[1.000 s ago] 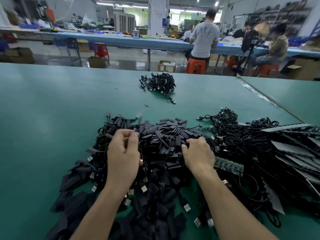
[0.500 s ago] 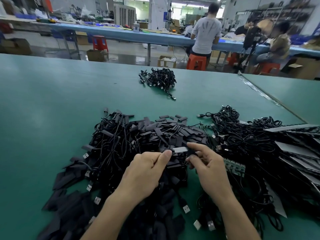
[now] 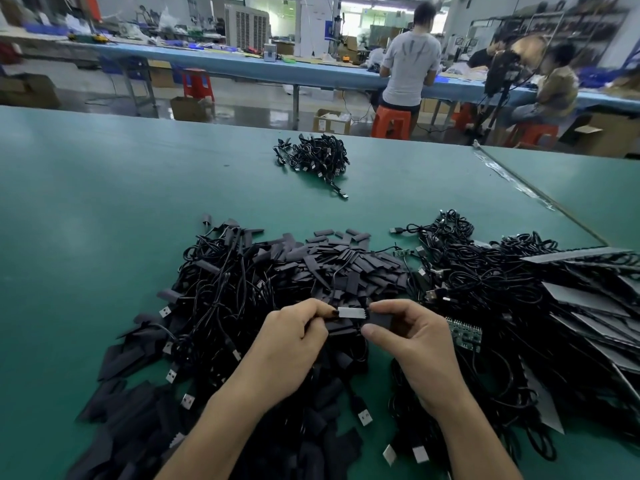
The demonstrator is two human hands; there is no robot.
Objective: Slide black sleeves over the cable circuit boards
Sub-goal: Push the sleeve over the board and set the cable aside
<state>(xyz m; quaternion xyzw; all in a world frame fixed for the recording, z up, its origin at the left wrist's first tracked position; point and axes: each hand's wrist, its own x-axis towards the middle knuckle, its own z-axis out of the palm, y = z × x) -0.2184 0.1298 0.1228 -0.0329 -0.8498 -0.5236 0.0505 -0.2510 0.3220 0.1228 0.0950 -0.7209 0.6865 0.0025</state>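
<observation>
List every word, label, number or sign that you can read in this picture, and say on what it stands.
None can be read.
Label on the cardboard box: too small.
Blue sign on the white pillar: blurred.
Pale circuit board pinched by the left hand, and black sleeve in the right hand: no print shows.

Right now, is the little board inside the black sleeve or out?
Mostly out: the pale board shows bare between the left hand and the black sleeve the right hand pinches.
</observation>
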